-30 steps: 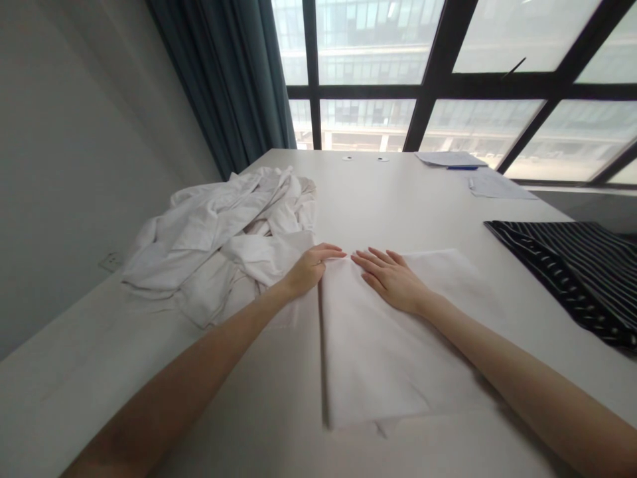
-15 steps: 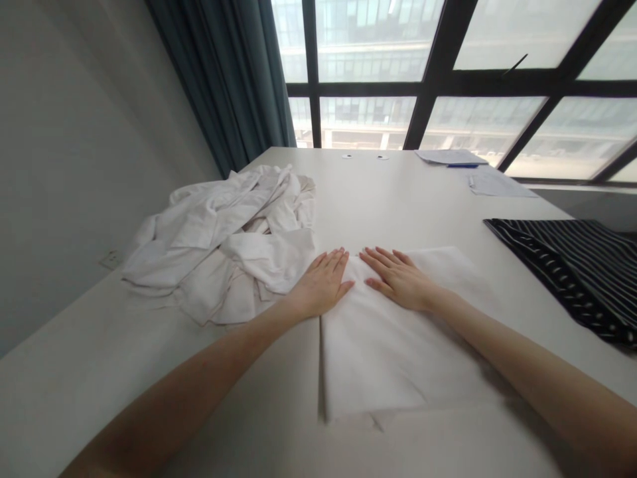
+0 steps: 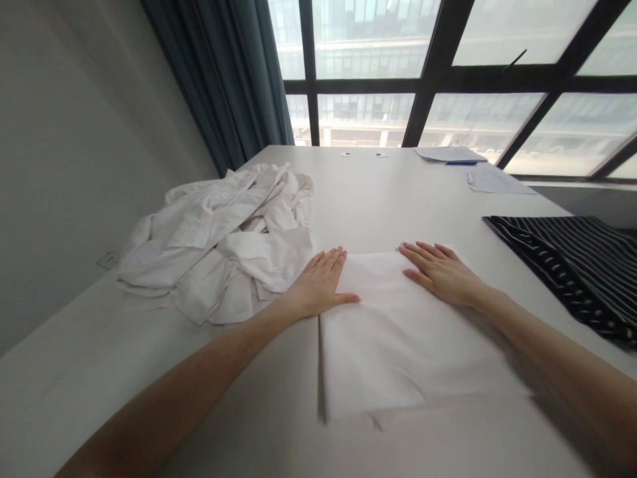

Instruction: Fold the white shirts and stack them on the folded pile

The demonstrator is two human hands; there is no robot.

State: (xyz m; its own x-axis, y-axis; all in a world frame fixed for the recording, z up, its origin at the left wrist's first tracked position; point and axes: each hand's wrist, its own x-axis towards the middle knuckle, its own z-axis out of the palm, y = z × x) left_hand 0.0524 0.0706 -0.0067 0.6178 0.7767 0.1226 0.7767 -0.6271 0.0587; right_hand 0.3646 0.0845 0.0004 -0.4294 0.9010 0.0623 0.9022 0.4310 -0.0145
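Note:
A folded white cloth (image 3: 393,345) lies flat on the white table (image 3: 239,411) in front of me, with slight creases near its lower edge. My left hand (image 3: 321,284) rests palm down on the cloth's upper left corner, fingers together and thumb stretched out to the right. Flat on the upper right part of the cloth lies my right hand (image 3: 440,272), its fingers extended and its thumb apart. Neither hand grips anything.
A crumpled heap of white cloth (image 3: 213,232) sits left of my left hand. On the right lies a black striped cloth (image 3: 582,265). Papers (image 3: 497,180) and a blue pen (image 3: 461,162) are at the far right, near the window. A dark curtain (image 3: 223,79) hangs at the back left.
My right hand has slid to the right across the cloth, away from my left hand. My left hand stays at the corner, its thumb now stretched further out.

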